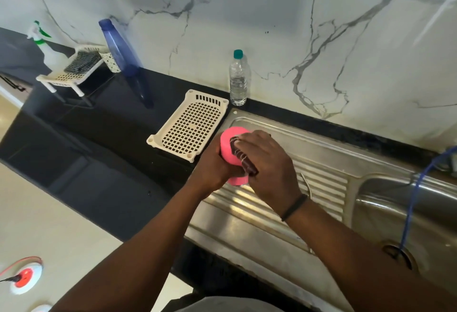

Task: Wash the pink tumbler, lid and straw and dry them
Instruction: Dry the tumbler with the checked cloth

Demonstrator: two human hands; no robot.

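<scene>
The pink tumbler is held in the air above the ribbed draining board of the steel sink, close to its left edge, and it is not standing on anything. Its long axis is tilted: one round end points up and away toward the wall, the other end comes down toward the person, where a bit of pink shows under the hands. The left hand is curled around the body of the tumbler from the left side and carries it. The right hand comes from the right and lies over the top, with its fingers closed on a dark cloth that has light stripes and is pressed against the pink side. So both hands touch the tumbler, the left one as the holder and the right one as the worker. I judge this is the wiping or drying step, and the next stroke probably runs along the long axis while the left hand turns the tumbler. The lid and the straw I cannot find. Just left of the sink a cream plastic tray lies on the black counter, and a small clear bottle stands by the wall.
</scene>
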